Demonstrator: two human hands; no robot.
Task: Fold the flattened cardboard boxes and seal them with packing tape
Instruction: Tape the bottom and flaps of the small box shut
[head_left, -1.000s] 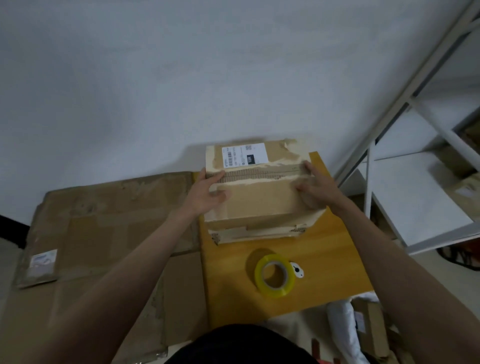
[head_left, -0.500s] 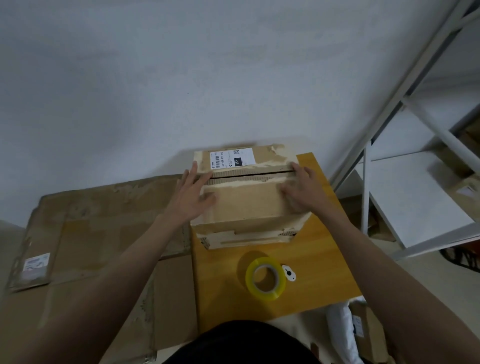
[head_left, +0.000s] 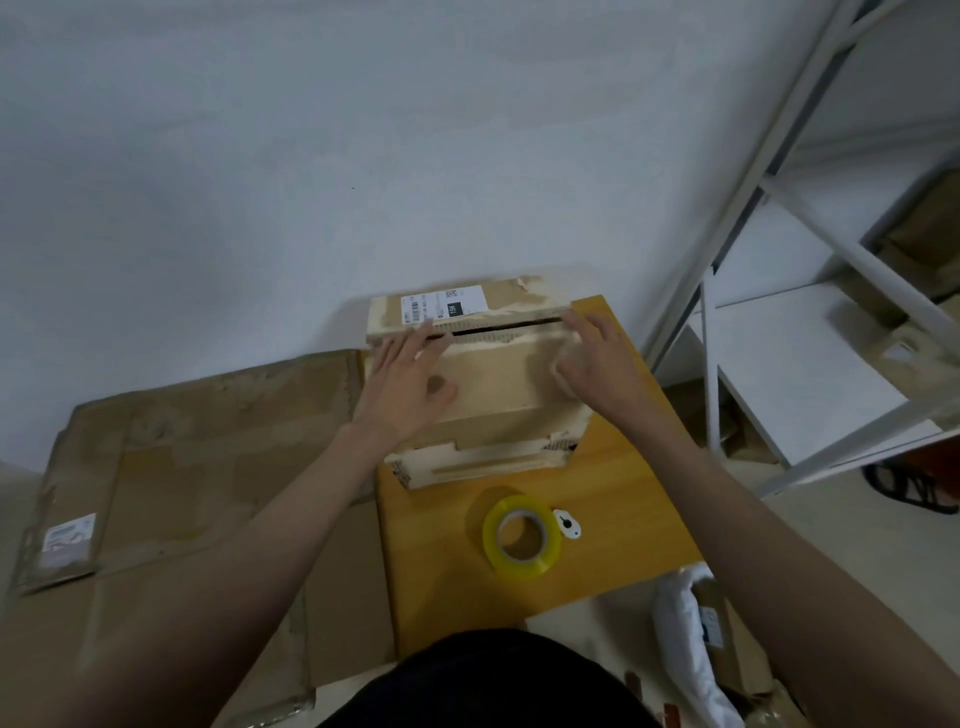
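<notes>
Two flat hands press a cardboard box (head_left: 488, 374) on a wooden table (head_left: 613, 499).

Left hand (head_left: 405, 387) and right hand (head_left: 597, 369) lie with fingers straight on the near flap, fingertips at the unsealed seam; tape roll (head_left: 522, 535) sits behind the wrists.

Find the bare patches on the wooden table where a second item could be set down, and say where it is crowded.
Bare wood on the table lies right of the tape roll, between the box and the near right edge, and in a strip left of the roll. The far half is crowded: the box fills it, with the left hand and right hand on top.
</notes>
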